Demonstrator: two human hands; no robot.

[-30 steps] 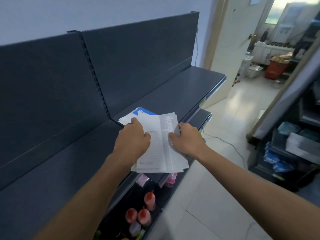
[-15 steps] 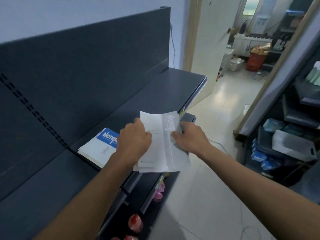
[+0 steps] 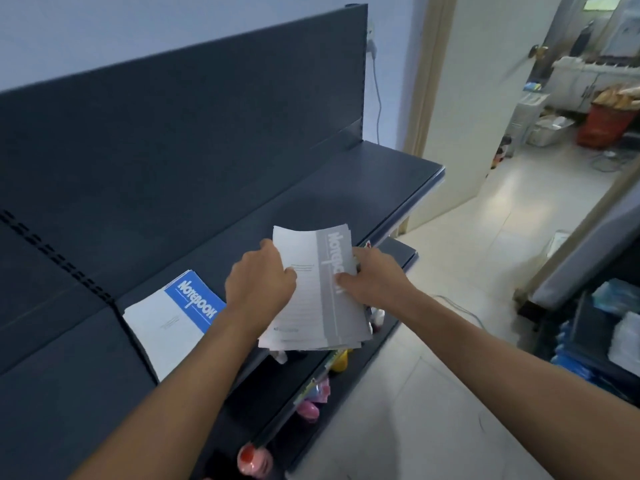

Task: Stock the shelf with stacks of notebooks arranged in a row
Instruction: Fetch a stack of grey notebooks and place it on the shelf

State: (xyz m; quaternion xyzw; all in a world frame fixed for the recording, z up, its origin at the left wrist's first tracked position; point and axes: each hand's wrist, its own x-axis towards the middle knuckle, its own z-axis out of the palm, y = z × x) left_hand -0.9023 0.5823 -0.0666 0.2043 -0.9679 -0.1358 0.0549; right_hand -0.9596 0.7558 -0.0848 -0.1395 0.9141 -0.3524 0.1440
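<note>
Notebooks with grey covers (image 3: 318, 292) are clasped from both sides in the grip of the left hand (image 3: 259, 282) and right hand (image 3: 372, 282), above the dark shelf (image 3: 346, 188). Left of that grip, one blue-covered stack (image 3: 173, 323) already lies on the shelf. Judging by the bare run to the right, most of the row is left to fill.

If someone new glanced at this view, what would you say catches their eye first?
Most likely the stack of white notebooks with a grey title band, gripped at centre frame by the left hand and right hand above the dark grey metal shelf. Next, the stack of white notebooks with a blue title band lying flat on that shelf, to the left.
</note>
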